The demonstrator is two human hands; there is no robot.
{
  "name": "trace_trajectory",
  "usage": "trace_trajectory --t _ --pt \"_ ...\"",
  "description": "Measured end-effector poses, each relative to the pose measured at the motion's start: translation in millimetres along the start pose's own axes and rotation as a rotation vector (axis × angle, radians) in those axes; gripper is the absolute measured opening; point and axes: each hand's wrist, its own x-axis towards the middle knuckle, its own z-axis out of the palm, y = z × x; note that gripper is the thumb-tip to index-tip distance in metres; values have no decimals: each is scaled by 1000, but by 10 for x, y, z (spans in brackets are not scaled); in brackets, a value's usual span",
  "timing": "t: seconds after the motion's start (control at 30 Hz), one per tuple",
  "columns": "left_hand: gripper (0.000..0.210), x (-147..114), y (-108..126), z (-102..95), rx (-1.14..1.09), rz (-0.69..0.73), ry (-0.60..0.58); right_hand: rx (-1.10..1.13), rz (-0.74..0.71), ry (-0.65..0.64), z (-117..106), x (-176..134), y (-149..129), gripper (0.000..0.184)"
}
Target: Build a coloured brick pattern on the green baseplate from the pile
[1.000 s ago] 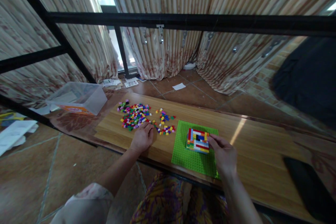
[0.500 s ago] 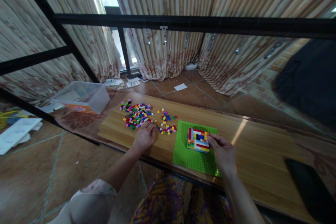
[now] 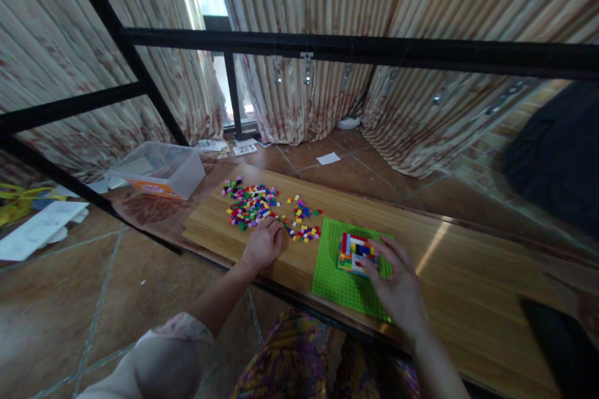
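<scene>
A small hollow block of stacked toy building bricks [image 3: 352,250], in red, white, yellow, blue and other colours, stands on a green studded baseplate [image 3: 330,277]. My right hand [image 3: 397,277] is over the right side of this brick build, thumb and fingers apart and touching or just above its top. The hand hides the build's right part. My left hand [image 3: 264,243] rests on the board at the near edge of a pile of loose bricks [image 3: 253,202], its fingers curled together. Whatever it may hold is hidden. Several more loose bricks [image 3: 304,234] lie between that hand and the baseplate.
The wooden board [image 3: 421,243] lies along a low table. A clear plastic bin [image 3: 187,171] with an orange label stands at its far left. At the right end is a dark flat object [image 3: 556,343]. A black metal bar [image 3: 327,47] crosses beyond the table, before striped curtains [image 3: 318,100].
My right hand has moved from the build's right edge to over its top, with thumb and fingers spreading apart. The left hand stays by the pile. The whole view has shifted slightly.
</scene>
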Motion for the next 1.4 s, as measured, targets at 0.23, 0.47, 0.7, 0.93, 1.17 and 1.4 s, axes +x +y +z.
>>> trace_trajectory --t 0.23,0.47,0.7,0.93,1.17,1.4 --pt "17 -9 5 5 -7 7 17 -420 -248 -29 145 -142 59 41" --pt "17 -5 -1 13 3 0 5 -618 -230 -46 135 -179 -32 38" --pt "16 -7 6 12 13 6 27 -654 -250 -82 103 -104 -93 37" --pt "16 -4 -11 24 11 20 27 -667 -244 -72 113 -101 -86 40" --pt "16 -6 4 3 32 16 35 -662 -242 -129 85 -80 -114 39" --pt "17 6 14 -20 20 21 60 -643 -270 -66 67 -179 -171 37"
